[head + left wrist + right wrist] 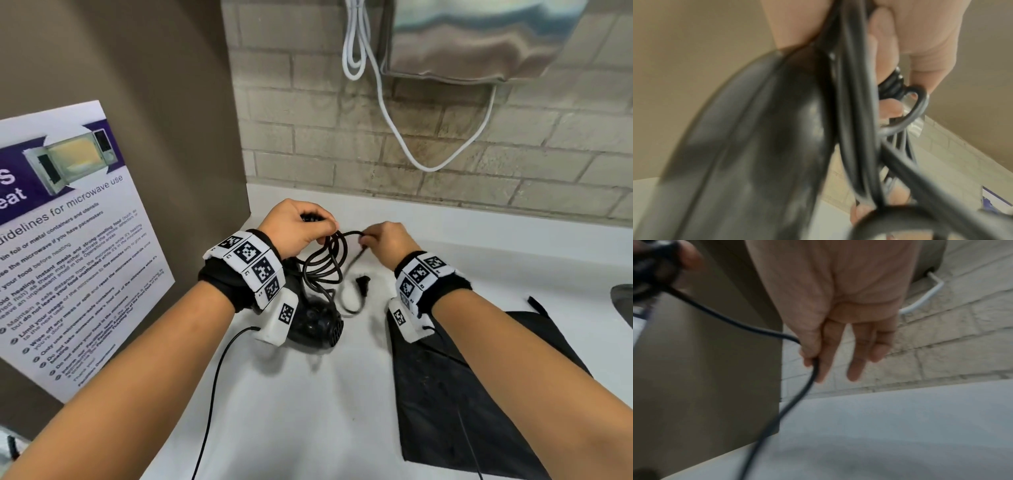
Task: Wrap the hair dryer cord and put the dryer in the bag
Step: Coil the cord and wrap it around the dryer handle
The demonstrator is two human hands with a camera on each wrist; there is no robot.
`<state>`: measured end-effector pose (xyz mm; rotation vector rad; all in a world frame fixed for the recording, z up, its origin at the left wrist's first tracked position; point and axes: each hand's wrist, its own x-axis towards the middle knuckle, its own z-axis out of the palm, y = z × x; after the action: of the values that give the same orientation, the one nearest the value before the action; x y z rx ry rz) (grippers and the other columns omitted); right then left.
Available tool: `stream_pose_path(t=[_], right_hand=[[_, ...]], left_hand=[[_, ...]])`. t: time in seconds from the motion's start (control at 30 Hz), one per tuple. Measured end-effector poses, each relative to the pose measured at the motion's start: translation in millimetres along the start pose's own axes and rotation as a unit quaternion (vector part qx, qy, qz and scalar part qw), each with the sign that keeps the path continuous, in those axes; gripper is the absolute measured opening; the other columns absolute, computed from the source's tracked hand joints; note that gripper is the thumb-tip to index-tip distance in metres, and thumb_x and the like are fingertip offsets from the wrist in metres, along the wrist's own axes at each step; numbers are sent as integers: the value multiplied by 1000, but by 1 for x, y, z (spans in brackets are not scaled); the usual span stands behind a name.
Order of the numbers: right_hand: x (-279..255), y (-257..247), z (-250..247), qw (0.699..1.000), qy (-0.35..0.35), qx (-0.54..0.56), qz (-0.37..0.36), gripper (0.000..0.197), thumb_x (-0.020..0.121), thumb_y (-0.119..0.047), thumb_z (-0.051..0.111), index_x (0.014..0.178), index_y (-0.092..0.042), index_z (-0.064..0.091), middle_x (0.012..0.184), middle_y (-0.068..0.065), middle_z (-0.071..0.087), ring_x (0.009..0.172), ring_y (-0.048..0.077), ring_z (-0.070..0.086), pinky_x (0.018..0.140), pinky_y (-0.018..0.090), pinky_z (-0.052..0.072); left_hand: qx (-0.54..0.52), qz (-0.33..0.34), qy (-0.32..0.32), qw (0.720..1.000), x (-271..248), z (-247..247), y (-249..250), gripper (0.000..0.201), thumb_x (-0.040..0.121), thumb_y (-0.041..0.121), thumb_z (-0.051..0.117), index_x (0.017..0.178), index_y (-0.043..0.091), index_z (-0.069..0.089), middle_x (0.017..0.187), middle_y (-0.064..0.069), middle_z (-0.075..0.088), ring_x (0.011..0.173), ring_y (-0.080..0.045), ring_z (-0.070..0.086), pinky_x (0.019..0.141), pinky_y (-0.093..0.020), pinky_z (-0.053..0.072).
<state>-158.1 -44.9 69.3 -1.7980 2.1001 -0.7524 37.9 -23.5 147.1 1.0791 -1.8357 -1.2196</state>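
A black hair dryer hangs over the white counter, partly hidden under my left wrist. My left hand grips its handle together with several coiled loops of the black cord. The left wrist view shows the dryer body and cord loops close up, blurred. My right hand pinches the cord between thumb and forefinger just right of the coil, other fingers straight. The plug dangles below the loops. A black bag lies flat on the counter under my right forearm.
A brown side panel with a microwave poster stands at the left. A tiled wall is behind, with a white cable and a steel appliance hanging above. A dark rim shows at the right edge. Thin black sensor leads cross the counter.
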Motion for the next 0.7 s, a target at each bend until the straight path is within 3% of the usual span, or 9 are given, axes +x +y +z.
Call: stream_pose_path(t=[0.1, 0.17, 0.3, 0.4, 0.47, 0.57, 0.7], right_hand=[[12, 17, -3, 988, -4, -37, 152, 22, 89, -16, 55, 97, -1, 69, 102, 17, 67, 89, 31, 62, 76, 32, 50], [17, 22, -3, 979, -1, -54, 194, 24, 90, -18, 54, 101, -1, 67, 104, 16, 67, 92, 32, 63, 81, 35, 52], [18, 26, 1, 968, -8, -67, 242, 23, 90, -16, 53, 102, -1, 66, 104, 15, 67, 91, 31, 64, 79, 34, 53], [14, 25, 2, 974, -26, 17, 223, 22, 91, -11, 50, 103, 2, 64, 95, 15, 66, 72, 24, 60, 66, 30, 52], [13, 12, 1, 963, -4, 176, 202, 15, 92, -6, 49, 88, 2, 61, 82, 16, 60, 54, 19, 56, 56, 28, 50], [12, -18, -3, 891, 26, 433, 134, 25, 94, 0, 43, 72, -7, 51, 74, 11, 55, 41, 9, 60, 50, 20, 53], [15, -37, -8, 841, 67, 536, 25, 25, 94, 5, 41, 78, -13, 49, 78, 3, 55, 54, 3, 65, 58, 16, 53]], left_hand=[[-4, -7, 1, 1000, 0, -2, -1, 17, 87, -3, 57, 99, -13, 63, 35, 11, 51, 24, 1, 38, 33, -2, 25], [-1, -8, -10, 1000, -1, -1, 0, 16, 87, -3, 57, 99, -12, 64, 35, 12, 52, 24, 1, 38, 33, -2, 25], [3, -5, -21, 1000, -5, -1, -1, 16, 87, -3, 57, 98, -12, 64, 35, 13, 51, 25, 1, 39, 34, -1, 26], [-3, -4, -15, 1000, -8, -3, -2, 14, 87, -3, 57, 97, -10, 64, 36, 11, 51, 25, 1, 39, 34, -2, 26], [-9, -3, -13, 1000, -7, -4, -3, 12, 87, -3, 56, 96, -6, 64, 42, 5, 54, 24, 0, 38, 34, -3, 26], [-1, -9, -10, 1000, -6, -5, -7, 7, 87, 3, 59, 89, 0, 65, 56, -8, 52, 24, -1, 35, 31, -7, 24], [-1, -7, -2, 1000, -6, -6, -7, 6, 88, 3, 59, 86, 3, 65, 58, -9, 52, 25, 0, 36, 31, -7, 24]])
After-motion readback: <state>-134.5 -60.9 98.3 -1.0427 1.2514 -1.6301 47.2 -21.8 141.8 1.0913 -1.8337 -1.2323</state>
